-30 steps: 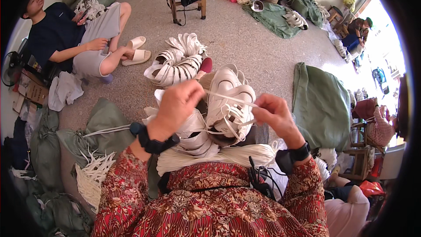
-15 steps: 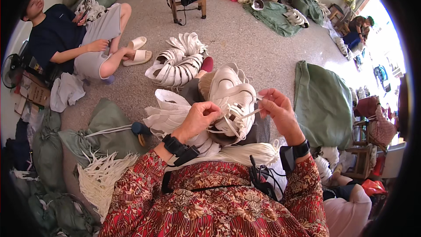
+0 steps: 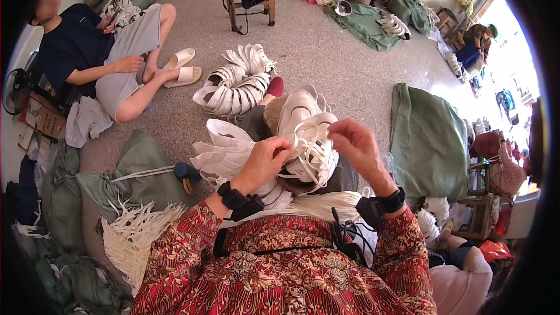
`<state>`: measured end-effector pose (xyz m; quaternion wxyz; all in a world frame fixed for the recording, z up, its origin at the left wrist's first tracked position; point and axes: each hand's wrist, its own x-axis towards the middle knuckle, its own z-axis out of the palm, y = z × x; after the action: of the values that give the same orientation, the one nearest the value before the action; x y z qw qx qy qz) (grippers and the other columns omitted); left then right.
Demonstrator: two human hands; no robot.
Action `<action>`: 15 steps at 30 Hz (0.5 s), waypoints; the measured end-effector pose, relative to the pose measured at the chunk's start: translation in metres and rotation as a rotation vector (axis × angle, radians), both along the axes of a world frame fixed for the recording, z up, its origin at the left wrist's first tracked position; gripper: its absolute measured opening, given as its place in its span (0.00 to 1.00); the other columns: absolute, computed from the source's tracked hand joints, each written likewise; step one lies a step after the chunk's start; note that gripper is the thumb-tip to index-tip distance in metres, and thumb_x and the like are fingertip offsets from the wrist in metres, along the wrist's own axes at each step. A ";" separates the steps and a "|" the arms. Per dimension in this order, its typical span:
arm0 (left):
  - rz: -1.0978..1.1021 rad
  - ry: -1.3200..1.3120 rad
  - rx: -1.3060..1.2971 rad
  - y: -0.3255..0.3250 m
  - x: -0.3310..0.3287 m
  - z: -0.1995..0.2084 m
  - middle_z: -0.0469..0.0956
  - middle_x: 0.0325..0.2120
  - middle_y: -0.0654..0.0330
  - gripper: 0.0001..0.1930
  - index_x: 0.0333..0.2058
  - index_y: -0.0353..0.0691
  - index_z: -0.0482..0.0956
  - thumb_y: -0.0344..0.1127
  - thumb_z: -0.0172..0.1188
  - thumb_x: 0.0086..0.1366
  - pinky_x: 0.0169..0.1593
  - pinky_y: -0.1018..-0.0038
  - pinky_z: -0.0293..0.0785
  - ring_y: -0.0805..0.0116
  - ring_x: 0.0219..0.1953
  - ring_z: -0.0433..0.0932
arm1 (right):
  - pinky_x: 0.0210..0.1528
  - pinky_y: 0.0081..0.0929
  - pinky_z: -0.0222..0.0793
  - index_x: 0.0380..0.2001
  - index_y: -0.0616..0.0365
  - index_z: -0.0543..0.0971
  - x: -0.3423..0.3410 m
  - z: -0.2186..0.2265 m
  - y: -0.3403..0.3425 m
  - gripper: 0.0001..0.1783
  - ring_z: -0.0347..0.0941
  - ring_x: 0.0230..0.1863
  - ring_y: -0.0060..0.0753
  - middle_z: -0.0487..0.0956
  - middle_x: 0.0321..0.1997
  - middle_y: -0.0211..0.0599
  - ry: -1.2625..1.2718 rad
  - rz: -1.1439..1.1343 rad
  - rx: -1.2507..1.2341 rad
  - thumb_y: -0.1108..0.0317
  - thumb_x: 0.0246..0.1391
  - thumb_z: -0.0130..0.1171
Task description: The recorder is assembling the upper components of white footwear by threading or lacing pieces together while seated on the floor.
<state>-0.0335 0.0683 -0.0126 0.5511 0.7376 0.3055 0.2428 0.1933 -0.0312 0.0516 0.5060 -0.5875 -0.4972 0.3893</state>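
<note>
A white shoe upper [image 3: 298, 111] rests in front of me over my knees, with a white shoelace [image 3: 315, 147] strung across its opening and a loose loop standing up. My left hand [image 3: 263, 163] is closed in a pinch at the left side of the laces. My right hand [image 3: 357, 147] is closed, thumb and fingers together beside the upper's right edge; the lace end there is mostly hidden by the fingers. More white shoe uppers [image 3: 224, 154] lie nested to the left of my knees. A bundle of long white laces [image 3: 329, 204] lies across my lap.
A curved row of white uppers [image 3: 230, 90] lies on the floor ahead. Green sacks [image 3: 429, 140] flank me, with loose laces [image 3: 140, 230] at lower left. A person [image 3: 81, 52] sits at the left. A stool [image 3: 251, 9] stands far ahead; other people sit at the right and back.
My right hand has moved left and closer to the upper, its fingers curling inward. The lace it held stretched out to the right now stands in a loop. The left hand stays nearly in place.
</note>
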 end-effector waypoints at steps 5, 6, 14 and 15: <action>0.076 -0.031 0.038 -0.008 -0.003 -0.004 0.80 0.29 0.61 0.06 0.36 0.31 0.80 0.28 0.61 0.65 0.35 0.76 0.73 0.76 0.30 0.76 | 0.36 0.35 0.75 0.35 0.63 0.82 -0.033 -0.005 -0.011 0.06 0.80 0.32 0.45 0.82 0.34 0.46 -0.496 0.277 0.118 0.75 0.56 0.58; 0.075 -0.034 0.038 -0.010 -0.002 -0.002 0.80 0.29 0.61 0.06 0.36 0.31 0.80 0.28 0.61 0.65 0.35 0.76 0.73 0.76 0.30 0.76 | 0.37 0.40 0.74 0.35 0.63 0.82 -0.038 -0.012 -0.012 0.07 0.79 0.35 0.53 0.82 0.35 0.49 -0.531 0.292 0.133 0.73 0.55 0.57; 0.077 0.040 0.718 -0.031 -0.004 0.007 0.75 0.34 0.52 0.08 0.39 0.33 0.78 0.25 0.60 0.61 0.43 0.63 0.74 0.49 0.39 0.76 | 0.37 0.45 0.74 0.30 0.61 0.79 -0.056 -0.036 -0.007 0.07 0.79 0.33 0.53 0.79 0.29 0.47 -0.849 0.180 0.018 0.68 0.56 0.56; 0.081 0.040 0.719 -0.032 -0.006 0.005 0.75 0.34 0.52 0.08 0.39 0.33 0.78 0.25 0.60 0.61 0.43 0.63 0.74 0.49 0.39 0.76 | 0.37 0.45 0.74 0.30 0.61 0.79 -0.057 -0.039 -0.006 0.08 0.79 0.33 0.53 0.80 0.30 0.47 -0.859 0.171 0.008 0.67 0.56 0.57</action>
<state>-0.0399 0.0359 -0.0076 0.2404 0.8761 0.2405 0.3419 0.1362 -0.0374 0.0127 0.2214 -0.6509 -0.7109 0.1481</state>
